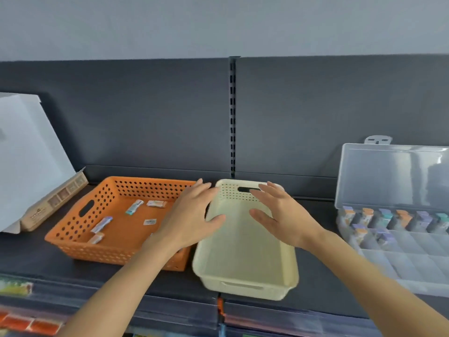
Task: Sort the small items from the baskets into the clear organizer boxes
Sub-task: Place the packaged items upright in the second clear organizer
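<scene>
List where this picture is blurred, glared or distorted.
Head view: the wide-angle lens bows the back panel; the cream basket, left hand and right hand look soft; glare streaks the clear organizer lid; lower shelf stock is smeared.

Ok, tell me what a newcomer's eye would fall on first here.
First, the two open hands, left hand and right hand, spread over the empty-looking cream basket at the middle of the dark shelf. Next, the orange basket to its left, with a few small packets on its floor. At the far right, the clear organizer box stands with its lid up, its back compartments holding colour-capped items.
</scene>
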### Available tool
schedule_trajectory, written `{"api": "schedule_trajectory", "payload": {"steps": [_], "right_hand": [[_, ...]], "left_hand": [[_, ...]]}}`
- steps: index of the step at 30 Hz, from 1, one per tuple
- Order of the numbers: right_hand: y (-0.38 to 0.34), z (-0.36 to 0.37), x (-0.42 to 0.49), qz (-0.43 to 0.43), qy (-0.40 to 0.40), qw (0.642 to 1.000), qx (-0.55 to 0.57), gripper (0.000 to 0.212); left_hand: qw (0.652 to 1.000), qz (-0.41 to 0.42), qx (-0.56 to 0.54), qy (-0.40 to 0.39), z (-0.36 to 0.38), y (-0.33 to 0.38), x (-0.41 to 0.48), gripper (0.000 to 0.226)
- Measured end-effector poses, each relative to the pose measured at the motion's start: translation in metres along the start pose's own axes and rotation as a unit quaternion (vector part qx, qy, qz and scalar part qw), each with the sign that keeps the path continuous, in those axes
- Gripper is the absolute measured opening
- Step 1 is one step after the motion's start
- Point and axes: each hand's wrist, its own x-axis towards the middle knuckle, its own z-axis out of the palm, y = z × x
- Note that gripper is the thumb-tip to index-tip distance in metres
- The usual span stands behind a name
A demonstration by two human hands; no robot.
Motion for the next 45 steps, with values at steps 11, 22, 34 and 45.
{"api": "schedule_trajectory", "payload": {"steps": [11, 22, 34, 45], "right_hand": [[-0.135, 0.057, 0.064, 0.018, 0.019, 0.999, 0.029, 0.048], [-0.166, 0.082, 0.088, 0.05, 0.024, 0.997, 0.053, 0.045], [-0.17, 0.1, 0.123, 0.028, -0.017, 0.998, 0.054, 0.053], [-0.163, 0.11, 0.14, -0.015, -0.056, 0.998, 0.03, 0.048]], "left_hand": [[0.995, -0.025, 0.006, -0.097, -0.045, -0.147, -0.014, 0.065], [0.978, -0.023, 0.028, -0.207, -0.043, -0.211, 0.0, 0.077], [0.981, -0.093, 0.064, -0.155, -0.024, -0.248, 0.02, 0.046], [0.963, -0.138, 0.014, -0.231, -0.022, -0.253, 0.035, 0.049]]}}
